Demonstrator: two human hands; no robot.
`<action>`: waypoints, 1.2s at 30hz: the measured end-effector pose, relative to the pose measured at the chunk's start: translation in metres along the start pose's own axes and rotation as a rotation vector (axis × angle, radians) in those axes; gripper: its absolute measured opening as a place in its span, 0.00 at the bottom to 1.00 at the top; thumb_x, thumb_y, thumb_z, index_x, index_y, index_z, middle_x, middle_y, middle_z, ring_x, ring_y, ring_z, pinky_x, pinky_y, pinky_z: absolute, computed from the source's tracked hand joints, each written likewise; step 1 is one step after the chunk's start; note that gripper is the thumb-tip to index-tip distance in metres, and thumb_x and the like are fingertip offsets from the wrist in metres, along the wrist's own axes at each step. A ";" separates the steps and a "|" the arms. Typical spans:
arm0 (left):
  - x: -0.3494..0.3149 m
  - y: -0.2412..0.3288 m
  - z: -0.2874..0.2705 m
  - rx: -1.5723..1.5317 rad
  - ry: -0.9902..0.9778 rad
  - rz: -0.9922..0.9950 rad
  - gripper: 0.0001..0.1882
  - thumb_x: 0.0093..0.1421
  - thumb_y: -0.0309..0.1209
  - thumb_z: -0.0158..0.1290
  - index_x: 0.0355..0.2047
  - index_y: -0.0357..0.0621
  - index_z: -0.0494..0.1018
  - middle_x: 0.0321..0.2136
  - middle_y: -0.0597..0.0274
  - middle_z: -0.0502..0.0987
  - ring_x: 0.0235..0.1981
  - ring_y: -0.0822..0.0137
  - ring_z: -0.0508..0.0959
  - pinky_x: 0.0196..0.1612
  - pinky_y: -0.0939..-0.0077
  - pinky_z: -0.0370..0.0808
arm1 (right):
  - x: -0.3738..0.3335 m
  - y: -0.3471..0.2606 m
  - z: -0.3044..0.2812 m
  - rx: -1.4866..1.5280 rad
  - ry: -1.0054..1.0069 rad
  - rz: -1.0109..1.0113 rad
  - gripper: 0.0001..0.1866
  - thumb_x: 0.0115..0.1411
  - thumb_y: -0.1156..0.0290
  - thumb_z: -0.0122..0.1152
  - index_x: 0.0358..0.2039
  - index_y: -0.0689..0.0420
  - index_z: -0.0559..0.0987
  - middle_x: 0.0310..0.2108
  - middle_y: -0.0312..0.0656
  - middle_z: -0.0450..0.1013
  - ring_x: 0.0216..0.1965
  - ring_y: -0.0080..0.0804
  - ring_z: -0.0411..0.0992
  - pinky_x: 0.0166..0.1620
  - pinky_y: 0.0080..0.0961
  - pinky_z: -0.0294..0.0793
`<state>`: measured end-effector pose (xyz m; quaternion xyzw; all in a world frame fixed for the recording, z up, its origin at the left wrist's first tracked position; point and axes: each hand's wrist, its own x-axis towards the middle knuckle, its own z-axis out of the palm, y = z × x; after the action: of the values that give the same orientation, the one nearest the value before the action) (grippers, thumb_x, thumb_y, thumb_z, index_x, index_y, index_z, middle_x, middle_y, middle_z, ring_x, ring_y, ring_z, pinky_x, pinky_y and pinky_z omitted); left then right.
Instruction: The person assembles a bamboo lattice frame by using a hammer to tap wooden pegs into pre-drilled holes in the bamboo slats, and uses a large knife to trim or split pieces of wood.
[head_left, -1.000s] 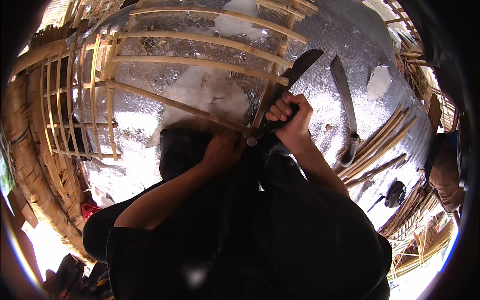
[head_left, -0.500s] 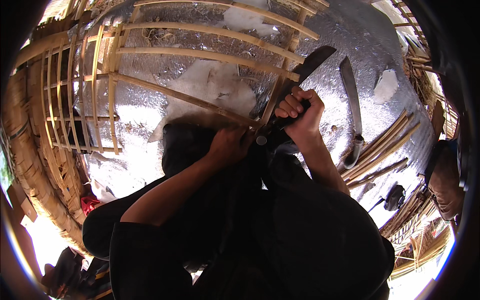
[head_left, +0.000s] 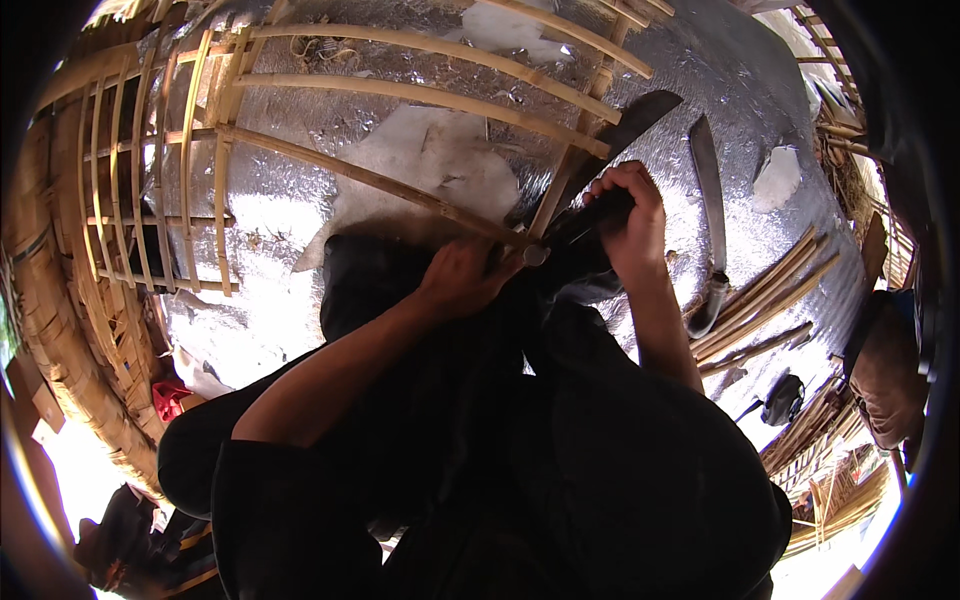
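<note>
My right hand [head_left: 638, 215] is closed around the dark handle of a hammer [head_left: 536, 256], whose round metal face lies beside the near corner of a bamboo frame [head_left: 430, 94]. At that corner, a slanting bamboo strip [head_left: 370, 180] meets an upright piece. My left hand [head_left: 458, 280] is closed there, gripping the frame's end; its fingertips are partly hidden. Behind the right hand, a broad dark machete blade [head_left: 640, 120] points away to the right, its handle out of sight. Another machete [head_left: 710, 190] lies on the floor farther right.
Thin bamboo sticks [head_left: 765, 300] lie in a bundle on the shiny silvery floor sheet [head_left: 270, 260] at right. A small black pouch [head_left: 783, 400] rests near them. Thick woven bamboo [head_left: 60, 320] curves along the left side. Dark-clothed legs [head_left: 640, 450] fill the near middle.
My right hand and the hammer have shifted slightly up and to the right. The left hand stays at the frame's corner, and the whole view has shifted a little.
</note>
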<state>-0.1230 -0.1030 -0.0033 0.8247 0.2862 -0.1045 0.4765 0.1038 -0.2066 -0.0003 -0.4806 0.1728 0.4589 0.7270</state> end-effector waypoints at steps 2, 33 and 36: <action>-0.004 0.002 0.000 -0.018 0.057 0.074 0.18 0.67 0.42 0.57 0.46 0.40 0.74 0.36 0.47 0.82 0.38 0.43 0.82 0.42 0.51 0.78 | -0.006 -0.018 -0.013 -0.295 -0.115 -0.128 0.07 0.59 0.75 0.64 0.38 0.58 0.75 0.32 0.42 0.74 0.36 0.33 0.76 0.42 0.32 0.77; 0.001 -0.004 -0.011 -0.314 -0.180 -0.058 0.23 0.69 0.45 0.54 0.52 0.37 0.76 0.43 0.45 0.82 0.46 0.48 0.82 0.51 0.58 0.76 | -0.018 -0.025 -0.007 -1.648 -0.735 -1.052 0.24 0.45 0.50 0.81 0.27 0.57 0.79 0.22 0.39 0.76 0.24 0.35 0.76 0.30 0.32 0.76; 0.001 -0.001 -0.004 -0.261 -0.137 -0.044 0.22 0.69 0.44 0.53 0.50 0.37 0.76 0.40 0.44 0.82 0.44 0.46 0.82 0.48 0.56 0.76 | -0.031 -0.033 0.004 -1.772 -0.695 -1.013 0.25 0.48 0.48 0.79 0.28 0.57 0.80 0.23 0.40 0.76 0.23 0.36 0.77 0.30 0.32 0.76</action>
<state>-0.1232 -0.0985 -0.0020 0.7402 0.2824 -0.1328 0.5956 0.1148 -0.2229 0.0409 -0.6948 -0.6561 0.1776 0.2350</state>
